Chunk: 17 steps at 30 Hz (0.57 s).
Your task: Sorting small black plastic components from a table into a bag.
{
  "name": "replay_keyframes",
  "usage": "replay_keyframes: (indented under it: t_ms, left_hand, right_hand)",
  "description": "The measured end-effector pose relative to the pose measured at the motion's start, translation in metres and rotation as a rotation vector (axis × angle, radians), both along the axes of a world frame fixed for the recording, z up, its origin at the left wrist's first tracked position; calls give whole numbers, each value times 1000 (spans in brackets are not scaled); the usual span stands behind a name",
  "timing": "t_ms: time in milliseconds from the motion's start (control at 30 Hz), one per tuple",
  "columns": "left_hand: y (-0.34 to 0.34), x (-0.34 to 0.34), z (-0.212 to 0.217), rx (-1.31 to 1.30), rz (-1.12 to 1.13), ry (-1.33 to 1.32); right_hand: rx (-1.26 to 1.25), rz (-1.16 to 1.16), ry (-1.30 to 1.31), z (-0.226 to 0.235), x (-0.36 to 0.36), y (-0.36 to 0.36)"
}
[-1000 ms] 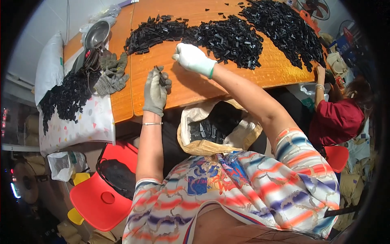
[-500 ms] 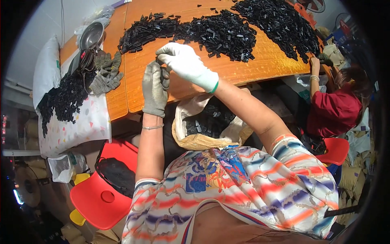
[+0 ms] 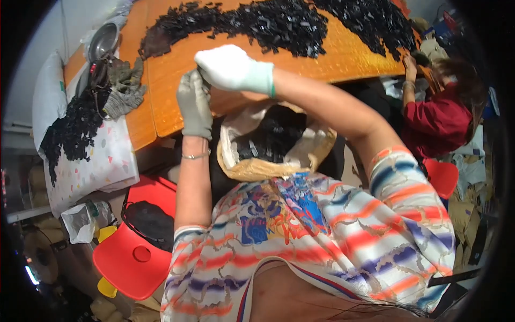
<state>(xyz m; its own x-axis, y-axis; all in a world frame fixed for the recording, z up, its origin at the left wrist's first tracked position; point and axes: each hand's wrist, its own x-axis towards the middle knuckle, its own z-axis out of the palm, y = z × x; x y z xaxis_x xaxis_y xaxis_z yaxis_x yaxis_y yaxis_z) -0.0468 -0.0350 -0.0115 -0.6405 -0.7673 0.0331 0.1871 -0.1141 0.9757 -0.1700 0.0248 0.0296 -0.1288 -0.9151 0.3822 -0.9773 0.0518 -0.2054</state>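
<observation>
My left hand (image 3: 196,106), in a grey work glove, is raised at the table's near edge with its fingers curled closed. Against its fingertips, my right hand (image 3: 228,68) in a white glove with a green cuff edge is bent over and closed. Whatever the fingers grip is hidden or too small to make out. Just beyond both hands, piles of small black plastic-looking pieces (image 3: 287,27) spread over the orange wooden table (image 3: 166,88). Below my right forearm, an open sack (image 3: 252,169) with a rolled-down rim holds more black pieces (image 3: 271,137).
At left, grey gloves (image 3: 126,88), a metal bowl (image 3: 103,42) and another black heap (image 3: 75,131) lie by a white patterned cloth (image 3: 115,163). A red chair (image 3: 120,263) with a black bag stands lower left. A person in dark red (image 3: 437,121) works at right.
The view has shifted, so table and piles sit higher and further left. My right hand has turned over, its fingers now bent down against the left hand's fingertips.
</observation>
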Motion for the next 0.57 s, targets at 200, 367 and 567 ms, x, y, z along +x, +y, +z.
replay_keyframes:
  t_ms: [200, 367, 567]
  left_hand:
    - [-2, -10, -3, 111, 9, -65]
    - [3, -22, 0, 312, -6, -51]
    - [2, -27, 10, 205, -268, 67]
  right_hand:
    - [148, -67, 16, -4, 3, 0]
    - [103, -169, -12, -5, 4, 17]
    - [-100, -237, -234, -15, -24, 20]
